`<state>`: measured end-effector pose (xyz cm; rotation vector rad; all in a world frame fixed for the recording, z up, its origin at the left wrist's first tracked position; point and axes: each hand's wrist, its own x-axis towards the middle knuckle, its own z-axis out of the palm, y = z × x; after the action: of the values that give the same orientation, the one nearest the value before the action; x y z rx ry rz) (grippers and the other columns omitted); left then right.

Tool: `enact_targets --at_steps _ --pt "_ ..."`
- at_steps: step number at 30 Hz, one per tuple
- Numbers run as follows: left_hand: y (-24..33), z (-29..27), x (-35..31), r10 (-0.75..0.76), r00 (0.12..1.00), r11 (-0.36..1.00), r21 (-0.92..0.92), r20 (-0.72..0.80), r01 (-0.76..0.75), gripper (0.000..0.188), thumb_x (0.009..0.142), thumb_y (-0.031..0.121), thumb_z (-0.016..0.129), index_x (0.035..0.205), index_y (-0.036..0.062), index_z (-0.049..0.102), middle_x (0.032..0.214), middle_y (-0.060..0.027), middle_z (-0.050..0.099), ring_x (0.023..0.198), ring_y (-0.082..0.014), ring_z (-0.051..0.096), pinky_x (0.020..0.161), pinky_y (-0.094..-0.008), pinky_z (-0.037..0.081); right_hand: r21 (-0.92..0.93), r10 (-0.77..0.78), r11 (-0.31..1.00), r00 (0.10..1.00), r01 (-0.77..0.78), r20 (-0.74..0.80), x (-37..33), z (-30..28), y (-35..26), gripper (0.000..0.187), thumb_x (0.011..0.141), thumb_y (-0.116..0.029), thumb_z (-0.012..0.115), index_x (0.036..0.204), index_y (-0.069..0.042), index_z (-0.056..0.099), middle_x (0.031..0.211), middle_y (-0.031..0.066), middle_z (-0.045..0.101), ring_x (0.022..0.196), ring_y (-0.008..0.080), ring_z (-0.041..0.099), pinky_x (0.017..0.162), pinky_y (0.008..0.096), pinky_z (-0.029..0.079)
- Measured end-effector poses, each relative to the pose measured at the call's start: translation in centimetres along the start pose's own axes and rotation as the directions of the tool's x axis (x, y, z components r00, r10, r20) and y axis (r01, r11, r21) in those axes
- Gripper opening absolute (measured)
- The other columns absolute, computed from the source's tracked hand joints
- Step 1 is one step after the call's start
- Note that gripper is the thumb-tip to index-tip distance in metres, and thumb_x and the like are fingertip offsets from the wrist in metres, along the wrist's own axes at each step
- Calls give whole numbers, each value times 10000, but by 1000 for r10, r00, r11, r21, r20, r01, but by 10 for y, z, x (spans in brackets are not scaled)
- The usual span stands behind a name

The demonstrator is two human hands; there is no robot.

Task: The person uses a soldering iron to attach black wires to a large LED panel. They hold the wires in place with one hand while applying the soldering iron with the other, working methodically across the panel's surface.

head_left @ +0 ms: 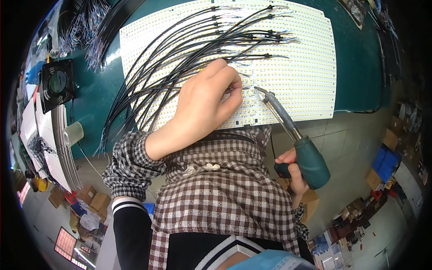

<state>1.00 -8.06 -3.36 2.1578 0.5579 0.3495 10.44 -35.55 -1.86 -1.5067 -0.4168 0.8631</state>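
Note:
My left hand rests over the white LED board, its thumb and fingers pinched on a black cable. Thin stripped wires poke out beyond the fingertips. In my right hand is a soldering gun with a dark green body, gripped by its handle. Its tip points up and left, close to those wire ends; whether it touches the board is too small to tell. Several more black cables fan across the board, each with a small knot or grommet near its wire ends.
The board lies on a green tabletop. At the left are a black fan, a translucent roll and a stack of white boards. More bundled cables lie at the far left. Cardboard boxes stand on the floor.

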Motion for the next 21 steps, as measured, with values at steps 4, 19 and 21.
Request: enact_targets --at_steps 4,19,21 --pt "0 -1 0 1 1000 1000 26 21 -2 96 811 17 681 882 32 619 843 -57 592 677 -183 608 587 -288 499 -19 25 1000 999 -24 27 -1 -2 1 255 962 -196 625 1022 50 593 949 156 631 886 237 646 809 372 566" --pt "2 -1 -3 -2 1000 999 44 29 1 93 820 25 687 883 32 619 842 -60 596 664 -184 610 578 -290 501 -44 100 994 994 -98 36 -1 2 -1 237 966 -200 624 1022 27 584 947 137 604 910 227 628 842 380 565" --pt "2 -1 -4 -3 1000 999 45 27 2 92 822 29 688 880 32 617 839 -61 596 664 -187 613 579 -290 503 -50 107 993 994 -106 22 -2 4 -1 241 967 -200 622 1017 33 585 936 136 604 900 228 630 837 381 567"
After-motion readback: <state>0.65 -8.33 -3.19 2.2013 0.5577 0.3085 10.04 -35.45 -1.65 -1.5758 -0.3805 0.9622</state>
